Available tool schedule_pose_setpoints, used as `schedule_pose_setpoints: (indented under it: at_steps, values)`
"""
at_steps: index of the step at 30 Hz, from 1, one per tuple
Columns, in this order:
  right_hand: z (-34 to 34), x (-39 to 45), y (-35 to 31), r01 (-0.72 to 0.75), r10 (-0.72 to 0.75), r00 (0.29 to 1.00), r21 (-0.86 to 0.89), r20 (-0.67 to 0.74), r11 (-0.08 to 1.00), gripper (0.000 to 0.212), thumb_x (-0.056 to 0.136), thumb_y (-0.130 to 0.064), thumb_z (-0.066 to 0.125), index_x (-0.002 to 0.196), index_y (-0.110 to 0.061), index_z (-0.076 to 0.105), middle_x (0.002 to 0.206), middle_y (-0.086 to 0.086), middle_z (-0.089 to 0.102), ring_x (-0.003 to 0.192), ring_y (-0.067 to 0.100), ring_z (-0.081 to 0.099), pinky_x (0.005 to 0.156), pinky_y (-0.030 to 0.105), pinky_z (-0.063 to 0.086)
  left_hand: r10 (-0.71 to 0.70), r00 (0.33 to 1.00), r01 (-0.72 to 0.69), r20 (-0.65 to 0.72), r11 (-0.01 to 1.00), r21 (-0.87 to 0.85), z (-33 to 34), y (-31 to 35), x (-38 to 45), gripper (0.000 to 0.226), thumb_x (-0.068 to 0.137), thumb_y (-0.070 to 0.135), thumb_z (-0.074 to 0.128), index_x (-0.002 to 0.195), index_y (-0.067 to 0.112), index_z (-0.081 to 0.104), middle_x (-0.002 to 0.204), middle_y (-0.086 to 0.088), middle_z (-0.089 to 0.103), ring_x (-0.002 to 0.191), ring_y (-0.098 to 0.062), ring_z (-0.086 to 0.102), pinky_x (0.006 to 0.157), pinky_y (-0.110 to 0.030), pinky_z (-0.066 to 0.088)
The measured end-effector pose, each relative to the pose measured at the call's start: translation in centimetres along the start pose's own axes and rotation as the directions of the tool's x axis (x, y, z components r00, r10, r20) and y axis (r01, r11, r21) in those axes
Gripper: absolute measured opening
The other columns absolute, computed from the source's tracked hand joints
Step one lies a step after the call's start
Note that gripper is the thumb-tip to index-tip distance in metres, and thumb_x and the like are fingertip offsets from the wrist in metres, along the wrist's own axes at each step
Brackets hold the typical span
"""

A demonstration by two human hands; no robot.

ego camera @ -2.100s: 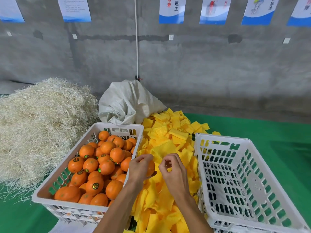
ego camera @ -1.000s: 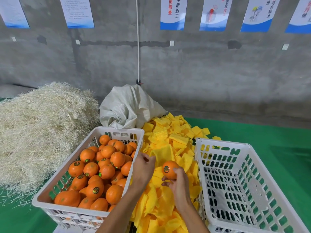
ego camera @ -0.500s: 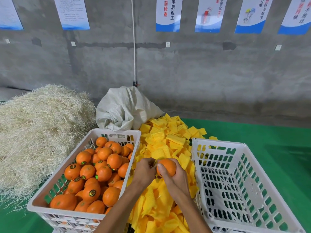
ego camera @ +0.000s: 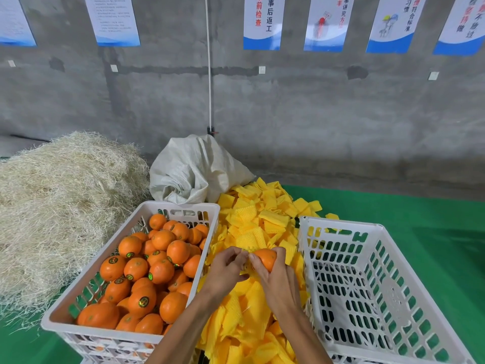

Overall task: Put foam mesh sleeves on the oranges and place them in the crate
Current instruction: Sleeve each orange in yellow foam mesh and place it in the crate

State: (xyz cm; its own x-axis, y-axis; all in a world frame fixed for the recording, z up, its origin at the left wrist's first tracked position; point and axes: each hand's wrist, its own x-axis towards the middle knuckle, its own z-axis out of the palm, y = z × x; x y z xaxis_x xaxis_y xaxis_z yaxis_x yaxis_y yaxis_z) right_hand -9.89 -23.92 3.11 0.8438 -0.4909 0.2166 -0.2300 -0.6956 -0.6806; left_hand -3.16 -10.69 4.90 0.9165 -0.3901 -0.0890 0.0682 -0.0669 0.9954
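Observation:
My right hand (ego camera: 275, 279) grips a bare orange (ego camera: 265, 258) above the pile of yellow foam mesh sleeves (ego camera: 258, 224). My left hand (ego camera: 225, 269) pinches a yellow sleeve (ego camera: 246, 267) right beside the orange, thumb and fingers curled on its edge. The white crate on the left (ego camera: 183, 206) holds several loose oranges (ego camera: 157, 264) with round stickers. The white crate on the right (ego camera: 380, 285) has nothing in it.
A heap of pale straw (ego camera: 52, 211) lies at the far left. A white woven sack (ego camera: 194, 172) slumps behind the sleeve pile against the concrete wall. Green matting (ego camera: 433, 222) covers the floor around the crates.
The orange passed from my left hand to my right. My left hand took hold of a sleeve from the pile and both hands came together over it.

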Motion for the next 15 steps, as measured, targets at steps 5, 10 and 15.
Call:
schedule_pose_setpoints:
  at_steps: [5, 10, 15]
  values:
    - [0.8, 0.0, -0.1, 0.034, -0.053, 0.993, 0.179, 0.106, 0.983, 0.058, 0.094, -0.077, 0.022, 0.138, -0.041, 0.025, 0.126, 0.008, 0.061, 0.093, 0.018, 0.06, 0.07, 0.03, 0.047, -0.09, 0.996, 0.093, 0.025, 0.954, -0.285, 0.6, 0.3, -0.1, 0.018, 0.107, 0.024, 0.057, 0.096, 0.009, 0.06, 0.098, -0.009, 0.058, 0.104, -0.027, 0.063, 0.092, -0.054, 0.06]
    - [1.2, -0.1, 0.3, 0.057, -0.109, 0.983, 0.319, 0.148, 0.946, 0.055, 0.096, -0.075, 0.021, 0.147, -0.054, 0.02, 0.152, -0.013, 0.035, 0.117, 0.002, 0.043, 0.083, 0.012, 0.038, -0.004, 1.0, 0.011, 0.027, 0.963, -0.269, 0.6, 0.3, -0.3, 0.029, 0.103, 0.035, 0.059, 0.107, 0.007, 0.056, 0.109, -0.013, 0.059, 0.101, -0.026, 0.068, 0.081, -0.038, 0.061]
    - [0.9, -0.2, -0.1, 0.101, -0.11, 0.994, 0.408, -0.001, 0.907, 0.057, 0.092, -0.076, 0.042, 0.145, -0.055, 0.038, 0.13, -0.02, 0.037, 0.119, -0.009, 0.048, 0.084, 0.008, 0.048, 0.051, 0.995, -0.019, 0.088, 0.945, -0.326, -0.2, -0.2, -0.1, 0.045, 0.089, 0.036, 0.078, 0.114, 0.008, 0.055, 0.115, -0.019, 0.059, 0.101, -0.027, 0.07, 0.084, -0.037, 0.059]
